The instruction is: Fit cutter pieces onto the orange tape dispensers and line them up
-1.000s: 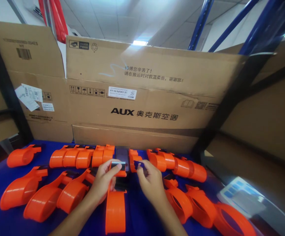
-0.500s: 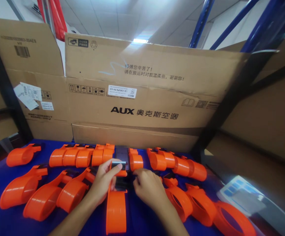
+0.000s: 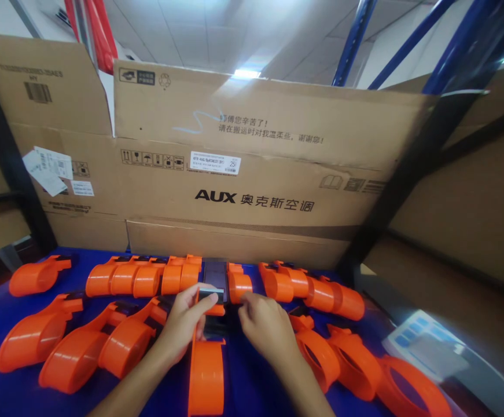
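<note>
My left hand is closed on an orange tape dispenser, its thumb pressed on the black piece at the upper end. The wide orange ring of this dispenser hangs toward me. Just right of it, my right hand has its fingers curled together near the dispenser's upper end; whether anything small is between them is hidden. Behind the hands, a dark flat rectangular object lies on the blue surface, beside another orange dispenser.
Several orange dispensers stand in rows on the blue surface, left and right of my hands. A large orange ring is at front right, near a pale blue-and-white item. A cardboard wall closes the back.
My right hand has shifted slightly right, away from the dispenser. The left hand keeps its hold, with the dispenser a touch lower.
</note>
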Action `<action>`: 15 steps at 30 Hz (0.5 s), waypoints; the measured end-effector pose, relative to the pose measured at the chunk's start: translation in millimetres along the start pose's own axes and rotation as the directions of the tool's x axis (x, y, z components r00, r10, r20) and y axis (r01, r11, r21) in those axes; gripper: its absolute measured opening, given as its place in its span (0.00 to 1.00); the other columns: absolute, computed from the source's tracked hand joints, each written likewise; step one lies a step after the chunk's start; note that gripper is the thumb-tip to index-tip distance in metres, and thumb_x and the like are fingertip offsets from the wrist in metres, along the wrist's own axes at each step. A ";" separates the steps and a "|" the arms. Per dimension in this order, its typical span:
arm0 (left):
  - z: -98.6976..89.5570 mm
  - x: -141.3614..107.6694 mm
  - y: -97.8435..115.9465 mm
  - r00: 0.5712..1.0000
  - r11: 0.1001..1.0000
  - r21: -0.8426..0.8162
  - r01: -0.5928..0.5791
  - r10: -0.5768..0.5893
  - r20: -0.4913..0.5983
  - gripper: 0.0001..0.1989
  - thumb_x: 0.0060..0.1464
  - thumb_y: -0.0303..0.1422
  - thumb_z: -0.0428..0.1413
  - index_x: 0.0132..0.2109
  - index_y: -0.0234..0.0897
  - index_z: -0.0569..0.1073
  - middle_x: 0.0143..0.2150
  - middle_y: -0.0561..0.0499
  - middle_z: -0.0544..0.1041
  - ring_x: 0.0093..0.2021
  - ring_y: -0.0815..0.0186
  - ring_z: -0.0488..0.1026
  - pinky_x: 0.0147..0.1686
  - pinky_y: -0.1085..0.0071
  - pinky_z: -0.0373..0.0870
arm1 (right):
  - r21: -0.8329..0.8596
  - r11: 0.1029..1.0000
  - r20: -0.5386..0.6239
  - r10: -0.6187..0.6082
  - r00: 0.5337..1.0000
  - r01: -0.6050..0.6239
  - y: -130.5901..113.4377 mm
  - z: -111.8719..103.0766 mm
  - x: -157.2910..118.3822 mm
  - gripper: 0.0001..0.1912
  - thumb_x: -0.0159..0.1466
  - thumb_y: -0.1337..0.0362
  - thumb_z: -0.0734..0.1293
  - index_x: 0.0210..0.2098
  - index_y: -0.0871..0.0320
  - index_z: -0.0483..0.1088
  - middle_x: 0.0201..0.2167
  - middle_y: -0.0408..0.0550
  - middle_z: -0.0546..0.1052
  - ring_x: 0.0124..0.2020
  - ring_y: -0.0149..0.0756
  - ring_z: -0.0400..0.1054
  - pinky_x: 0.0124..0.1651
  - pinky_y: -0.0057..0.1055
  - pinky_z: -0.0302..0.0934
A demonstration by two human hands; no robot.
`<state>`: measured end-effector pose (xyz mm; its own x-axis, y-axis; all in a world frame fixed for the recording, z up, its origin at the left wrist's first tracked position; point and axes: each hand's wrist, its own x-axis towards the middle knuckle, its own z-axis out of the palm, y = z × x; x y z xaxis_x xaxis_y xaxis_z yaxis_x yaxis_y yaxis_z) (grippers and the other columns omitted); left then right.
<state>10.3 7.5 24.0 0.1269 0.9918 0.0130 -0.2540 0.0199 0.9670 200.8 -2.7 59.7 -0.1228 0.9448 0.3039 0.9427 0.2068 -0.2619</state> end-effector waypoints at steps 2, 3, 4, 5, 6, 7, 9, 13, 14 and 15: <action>0.2 -0.1 -0.6 1.000 1.000 0.014 0.000 0.000 0.002 0.24 0.50 0.48 0.65 0.47 0.36 0.76 0.14 0.62 0.64 0.10 0.74 0.56 0.14 0.77 0.58 | 0.190 0.979 -0.129 -0.048 0.990 0.072 0.4 0.8 -0.9 0.10 0.66 0.67 0.62 0.41 0.55 0.76 0.35 0.49 0.82 0.36 0.42 0.77 0.37 0.31 0.64; 0.4 -0.1 -0.6 1.000 1.000 0.022 -0.001 0.001 0.002 0.24 0.51 0.49 0.65 0.47 0.36 0.76 0.15 0.62 0.65 0.10 0.74 0.56 0.14 0.77 0.58 | 0.288 0.948 -0.198 -0.082 0.977 0.138 -0.3 1.1 -1.7 0.11 0.68 0.66 0.62 0.45 0.55 0.75 0.37 0.49 0.82 0.38 0.41 0.77 0.40 0.32 0.66; 0.6 -0.2 -0.6 1.000 1.000 0.030 -0.004 0.004 0.003 0.24 0.51 0.49 0.64 0.47 0.36 0.76 0.16 0.61 0.67 0.10 0.75 0.56 0.14 0.77 0.59 | 0.366 0.906 -0.255 -0.123 0.959 0.213 -1.6 1.2 -2.5 0.13 0.69 0.65 0.62 0.49 0.54 0.75 0.39 0.49 0.82 0.40 0.41 0.77 0.43 0.32 0.68; 0.9 -0.2 -0.4 1.000 0.999 0.036 -0.008 0.008 0.007 0.23 0.51 0.50 0.64 0.47 0.36 0.76 0.17 0.60 0.68 0.11 0.75 0.56 0.14 0.77 0.59 | 0.418 0.862 -0.292 -0.171 0.941 0.286 -3.4 1.2 -3.5 0.15 0.70 0.64 0.62 0.53 0.54 0.73 0.41 0.49 0.81 0.42 0.40 0.76 0.46 0.33 0.69; 1.2 -0.2 -0.1 1.000 0.999 0.040 -0.011 0.011 0.012 0.23 0.52 0.50 0.64 0.46 0.36 0.76 0.18 0.60 0.68 0.11 0.75 0.56 0.14 0.77 0.59 | 0.446 0.824 -0.305 -0.226 0.925 0.348 -5.7 1.1 -4.5 0.16 0.70 0.63 0.62 0.56 0.53 0.72 0.43 0.50 0.80 0.44 0.40 0.76 0.48 0.34 0.69; 1.6 -0.2 0.2 1.000 0.999 0.040 -0.014 0.013 0.020 0.23 0.52 0.51 0.63 0.45 0.36 0.76 0.19 0.60 0.69 0.11 0.76 0.56 0.14 0.77 0.59 | 0.458 0.797 -0.297 -0.280 0.913 0.393 -8.2 0.9 -5.5 0.17 0.70 0.62 0.63 0.57 0.53 0.72 0.44 0.51 0.79 0.45 0.40 0.75 0.49 0.34 0.69; 2.3 -0.3 1.0 0.999 0.999 0.035 -0.022 0.021 0.030 0.23 0.53 0.52 0.62 0.43 0.37 0.76 0.20 0.59 0.69 0.11 0.76 0.56 0.13 0.78 0.57 | 0.460 0.777 -0.258 -0.346 0.902 0.429 -13.2 0.5 -7.2 0.17 0.70 0.62 0.63 0.57 0.52 0.72 0.46 0.51 0.77 0.46 0.40 0.74 0.49 0.34 0.69; 3.2 -1.3 2.6 0.999 0.999 0.014 -0.050 0.050 -0.003 0.23 0.55 0.54 0.60 0.41 0.37 0.74 0.23 0.58 0.71 0.11 0.77 0.57 0.12 0.79 0.52 | 0.468 0.793 -0.209 -0.329 0.921 0.390 -17.6 -0.4 -8.7 0.15 0.71 0.63 0.63 0.56 0.51 0.73 0.48 0.51 0.76 0.48 0.39 0.73 0.51 0.33 0.68; 3.0 -1.6 3.3 0.999 0.999 0.005 -0.045 0.045 -0.012 0.24 0.54 0.55 0.60 0.40 0.37 0.74 0.22 0.58 0.70 0.11 0.77 0.57 0.11 0.79 0.52 | 0.476 0.791 -0.202 -0.327 0.923 0.384 -17.2 -0.8 -8.6 0.15 0.71 0.63 0.63 0.56 0.51 0.73 0.49 0.51 0.76 0.49 0.39 0.73 0.52 0.34 0.68; 2.6 -1.7 4.3 0.999 0.999 -0.004 -0.035 0.035 -0.016 0.24 0.54 0.55 0.60 0.39 0.36 0.74 0.20 0.59 0.69 0.11 0.76 0.56 0.11 0.78 0.51 | 0.481 0.790 -0.199 -0.325 0.924 0.381 -16.1 -1.3 -8.3 0.15 0.71 0.63 0.63 0.56 0.51 0.73 0.48 0.50 0.77 0.48 0.39 0.73 0.52 0.34 0.68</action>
<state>11.4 5.6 28.8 0.1024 0.9938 0.0426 -0.2619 -0.0144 0.9650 187.1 -14.2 62.6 -0.3587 0.7556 0.5480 0.5485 0.6457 -0.5313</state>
